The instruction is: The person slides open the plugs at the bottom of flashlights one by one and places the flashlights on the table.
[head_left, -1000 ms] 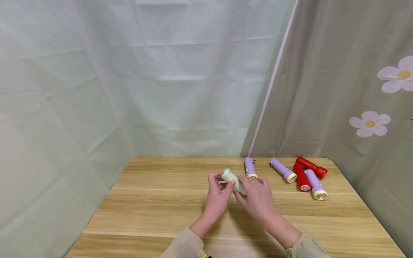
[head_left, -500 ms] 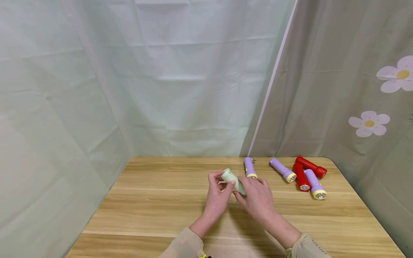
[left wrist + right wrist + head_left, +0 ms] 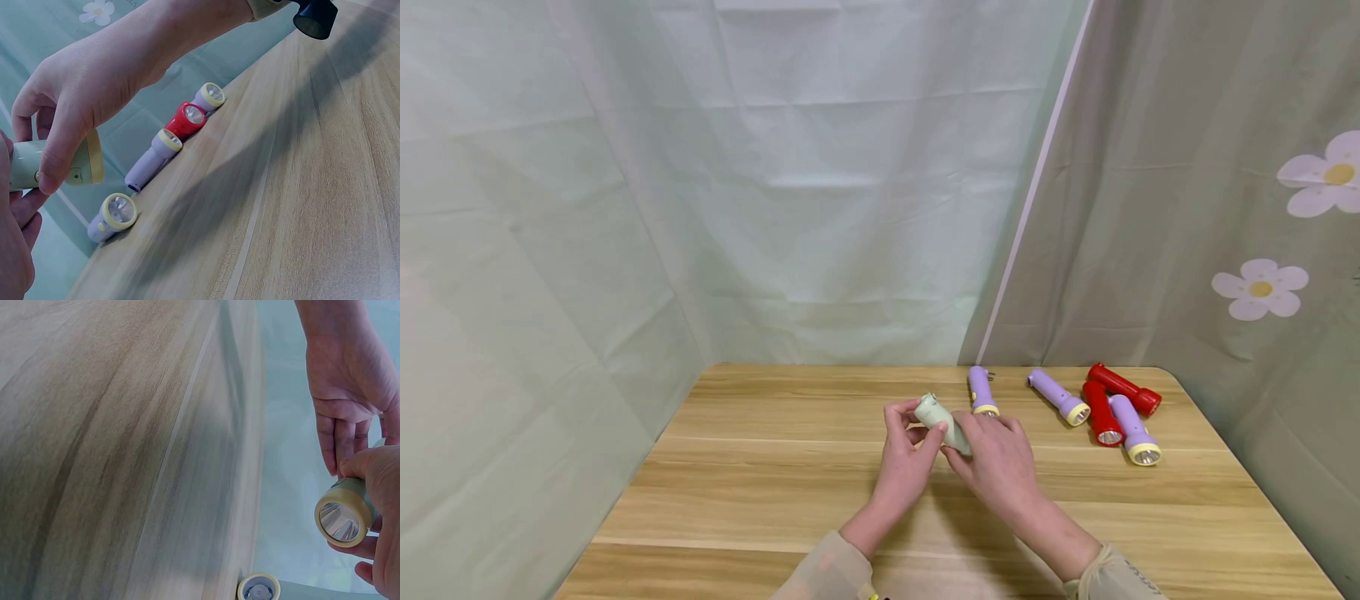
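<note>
A light green flashlight [image 3: 934,413] with a yellow rim is held over the table by both hands, its tail toward the far left in the head view. My left hand [image 3: 904,462] grips the tail end between thumb and fingers. My right hand [image 3: 1000,458] wraps round the head end and hides it in the head view. The right wrist view shows the flashlight's lens [image 3: 340,522] below the right thumb. In the left wrist view, the right thumb lies along the green body [image 3: 25,164] by a small button.
A purple flashlight [image 3: 979,387] lies just beyond the right hand. Farther right on the wooden table [image 3: 760,467] are another purple flashlight [image 3: 1051,388], two red flashlights [image 3: 1102,412] [image 3: 1122,387] and a third purple one [image 3: 1129,417]. Curtains [image 3: 850,208] hang behind the table.
</note>
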`<act>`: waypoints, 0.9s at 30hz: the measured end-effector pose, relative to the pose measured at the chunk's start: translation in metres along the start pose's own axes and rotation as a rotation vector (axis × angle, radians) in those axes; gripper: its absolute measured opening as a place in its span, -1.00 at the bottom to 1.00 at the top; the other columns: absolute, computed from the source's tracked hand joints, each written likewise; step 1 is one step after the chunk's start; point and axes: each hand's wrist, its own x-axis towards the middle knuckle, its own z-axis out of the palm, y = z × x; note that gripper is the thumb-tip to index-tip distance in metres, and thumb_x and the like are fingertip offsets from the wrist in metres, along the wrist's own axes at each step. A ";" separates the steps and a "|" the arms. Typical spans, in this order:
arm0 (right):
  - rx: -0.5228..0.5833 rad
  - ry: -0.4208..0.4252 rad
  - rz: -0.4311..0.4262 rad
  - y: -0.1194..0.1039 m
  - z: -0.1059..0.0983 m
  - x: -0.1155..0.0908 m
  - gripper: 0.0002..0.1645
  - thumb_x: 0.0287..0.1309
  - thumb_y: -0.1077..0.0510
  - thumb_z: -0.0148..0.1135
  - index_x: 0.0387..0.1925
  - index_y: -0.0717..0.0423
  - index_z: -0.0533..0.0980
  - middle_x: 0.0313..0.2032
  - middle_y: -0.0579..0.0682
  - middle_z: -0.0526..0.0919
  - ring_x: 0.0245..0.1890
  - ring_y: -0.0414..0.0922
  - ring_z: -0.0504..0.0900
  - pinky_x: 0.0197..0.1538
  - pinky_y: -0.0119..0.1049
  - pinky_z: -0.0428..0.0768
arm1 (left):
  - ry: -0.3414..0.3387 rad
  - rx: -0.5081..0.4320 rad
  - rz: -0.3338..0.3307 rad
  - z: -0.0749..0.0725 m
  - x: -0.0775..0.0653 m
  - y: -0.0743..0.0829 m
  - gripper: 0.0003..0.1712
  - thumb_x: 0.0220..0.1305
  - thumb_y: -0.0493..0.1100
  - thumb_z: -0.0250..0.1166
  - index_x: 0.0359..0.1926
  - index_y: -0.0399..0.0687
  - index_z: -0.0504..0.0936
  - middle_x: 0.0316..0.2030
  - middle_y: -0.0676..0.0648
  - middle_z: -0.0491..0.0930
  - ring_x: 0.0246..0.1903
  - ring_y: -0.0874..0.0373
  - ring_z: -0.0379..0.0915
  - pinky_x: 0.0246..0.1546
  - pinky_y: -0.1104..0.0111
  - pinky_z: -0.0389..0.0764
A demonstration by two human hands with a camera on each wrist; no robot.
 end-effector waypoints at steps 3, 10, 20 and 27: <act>-0.001 0.005 -0.005 0.000 0.000 0.000 -0.49 -0.02 -0.02 0.62 -0.06 -0.09 0.56 -0.26 -0.11 0.71 -0.26 -0.11 0.68 -0.02 0.01 0.52 | -0.001 -0.001 0.000 0.000 0.000 0.000 -0.45 0.42 -0.18 0.33 0.27 -0.06 0.24 0.04 -0.19 0.46 -0.09 -0.02 0.63 -0.13 0.04 0.72; -0.002 0.011 -0.014 0.000 0.000 -0.001 -0.49 -0.02 -0.02 0.62 -0.06 -0.09 0.55 -0.27 -0.11 0.71 -0.28 -0.11 0.68 -0.01 0.01 0.53 | -0.001 0.005 -0.005 0.000 -0.001 0.000 -0.45 0.42 -0.18 0.34 0.27 -0.04 0.25 0.04 -0.19 0.45 -0.10 -0.02 0.63 -0.13 0.04 0.72; -0.010 0.002 -0.010 0.000 -0.001 -0.001 -0.49 -0.02 -0.03 0.62 -0.06 -0.09 0.55 -0.28 -0.10 0.71 -0.29 -0.11 0.67 0.00 0.02 0.53 | 0.008 0.003 -0.020 0.000 -0.002 0.002 -0.43 0.40 -0.25 0.33 0.29 -0.03 0.24 0.05 -0.17 0.45 -0.08 -0.02 0.62 -0.15 0.18 0.72; -0.006 -0.007 -0.006 0.000 -0.001 -0.001 -0.48 -0.02 -0.03 0.62 -0.04 -0.09 0.56 -0.28 -0.11 0.71 -0.29 -0.12 0.67 0.02 0.01 0.53 | 0.000 0.011 -0.013 -0.001 -0.002 0.003 -0.43 0.40 -0.20 0.35 0.28 -0.02 0.26 0.05 -0.18 0.45 -0.08 -0.03 0.61 -0.16 0.24 0.71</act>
